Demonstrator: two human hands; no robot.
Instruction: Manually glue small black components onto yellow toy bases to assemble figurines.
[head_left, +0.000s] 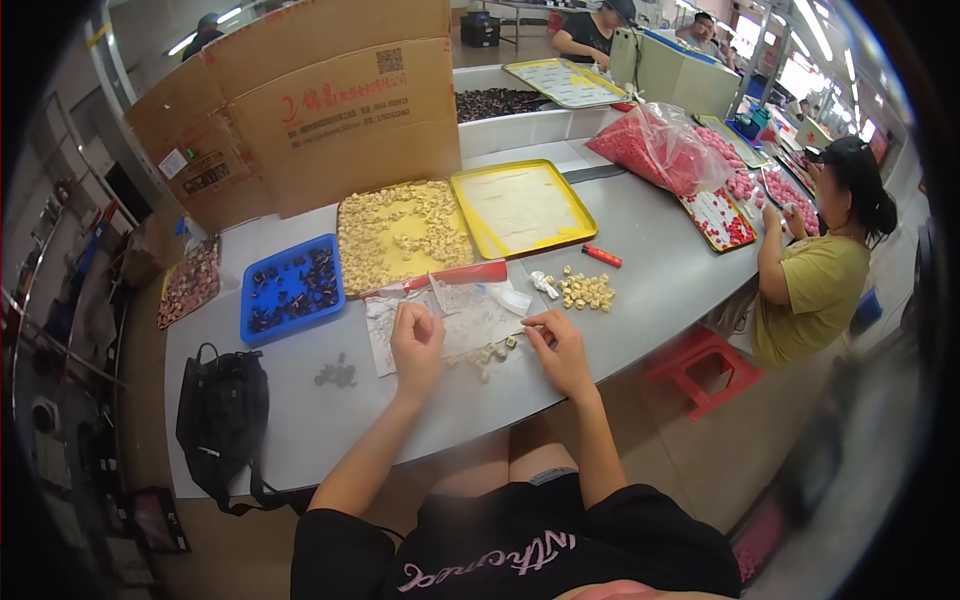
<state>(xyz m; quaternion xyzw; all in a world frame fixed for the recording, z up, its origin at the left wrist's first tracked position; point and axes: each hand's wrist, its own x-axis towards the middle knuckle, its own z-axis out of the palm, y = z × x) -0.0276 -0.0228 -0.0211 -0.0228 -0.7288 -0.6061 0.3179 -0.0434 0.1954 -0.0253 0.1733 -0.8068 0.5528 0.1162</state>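
1. Your left hand (415, 342) rests on the grey tabletop (640, 270), on the left part of a clear plastic sheet (470, 318). Its fingers are curled together; whether they pinch anything you cannot tell from this view.
2. Your right hand (560, 350) lies on the right edge of the same sheet, thumb and forefinger drawn together at their tips (what they nip, if anything, is too small to make out).
3. A short row of small cream-coloured pieces (488, 352) lies on the sheet between your two hands, just beside your right fingertips and near your left thumb.
4. A loose heap of the same cream pieces (585, 290) sits on the tabletop just beyond your right hand, apart from it.
5. A red bar-shaped tool (462, 275) lies across the far edge of the sheet, beyond your left hand.
6. Farther out stand two yellow trays: the left tray (402, 235) is covered with cream pieces, the right tray (520, 207) holds a pale sheet.
7. A blue tray (290, 288) of dark pieces sits to the left of the yellow ones, and a black bag (222, 410) lies at the tabletop's near left edge.
8. A small red object (602, 256) lies to the right, well apart from both hands.
9. Another person in a yellow-green shirt (815, 285) sits at the right end of the tabletop.
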